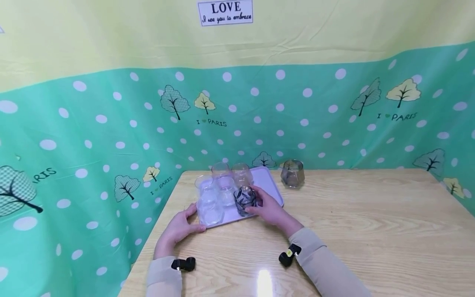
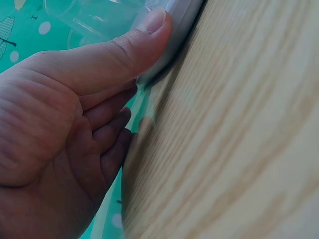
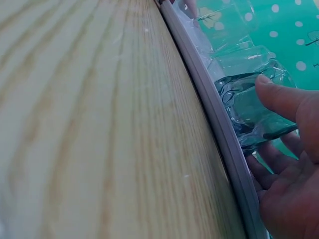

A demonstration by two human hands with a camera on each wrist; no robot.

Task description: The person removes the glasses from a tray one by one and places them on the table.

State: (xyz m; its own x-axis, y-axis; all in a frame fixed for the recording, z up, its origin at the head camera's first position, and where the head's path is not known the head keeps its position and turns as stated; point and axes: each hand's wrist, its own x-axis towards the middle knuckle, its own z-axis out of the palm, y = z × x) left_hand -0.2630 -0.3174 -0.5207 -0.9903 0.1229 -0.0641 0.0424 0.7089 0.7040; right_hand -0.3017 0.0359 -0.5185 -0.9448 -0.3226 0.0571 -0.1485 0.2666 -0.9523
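Observation:
A pale lilac tray lies on the table and carries several clear glasses. My left hand holds the tray's near left corner, with the thumb at the front edge and the fingers round the left side. With my right hand I grip a glass with dark grey swirls, which stands upright at the tray's front right. The right wrist view shows the thumb on the near side of this swirled glass and the fingers behind it.
A smoky brown faceted glass stands on the wooden table, off the tray's far right corner. Behind the table hangs a green and yellow cloth. At the back of the tray is a slightly amber glass.

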